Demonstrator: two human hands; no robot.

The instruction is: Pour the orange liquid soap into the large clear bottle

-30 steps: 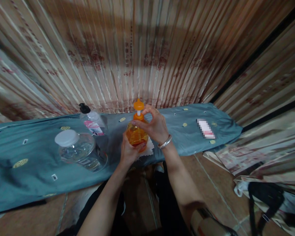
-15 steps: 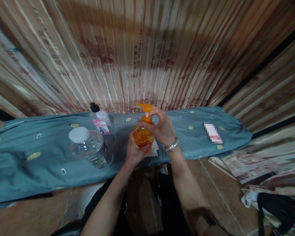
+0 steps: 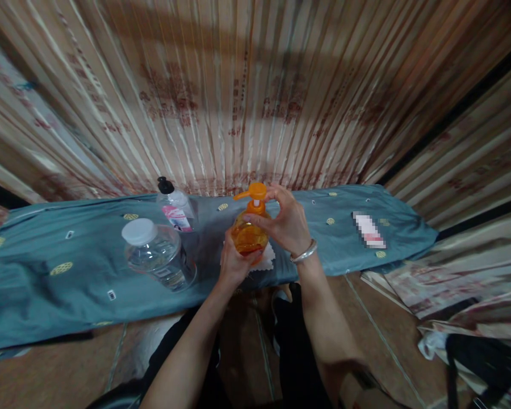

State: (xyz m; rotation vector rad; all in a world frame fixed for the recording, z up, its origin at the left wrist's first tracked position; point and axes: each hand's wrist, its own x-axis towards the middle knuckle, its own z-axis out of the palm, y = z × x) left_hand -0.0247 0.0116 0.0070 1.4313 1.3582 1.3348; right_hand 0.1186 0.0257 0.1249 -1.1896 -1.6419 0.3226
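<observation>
An amber pump bottle (image 3: 249, 236) with an orange pump head (image 3: 256, 192) stands upright between my hands, its spout pointing left. My left hand (image 3: 235, 258) is wrapped round the lower body from the left and front. With my right hand (image 3: 287, 220) I grip around the neck from the right: the thumb lies across the front below the orange collar, and the fingers curl behind near the pump head. Some fingertips there are hidden. Beneath the bottle, a white scalloped cloth or paper (image 3: 266, 260) shows at the right.
To the left stand a clear plastic jar (image 3: 159, 258) with a white lid and, behind it, a clear bottle (image 3: 179, 211) with a black cap. A blurred-out pink and white item (image 3: 368, 230) lies at the right on the teal cloth (image 3: 89, 255). Pleated curtains (image 3: 213, 102) hang behind.
The pump's spout has turned slightly toward me and now dips lower. My right hand has shifted a little to the right; my left hand keeps its hold on the bottle.
</observation>
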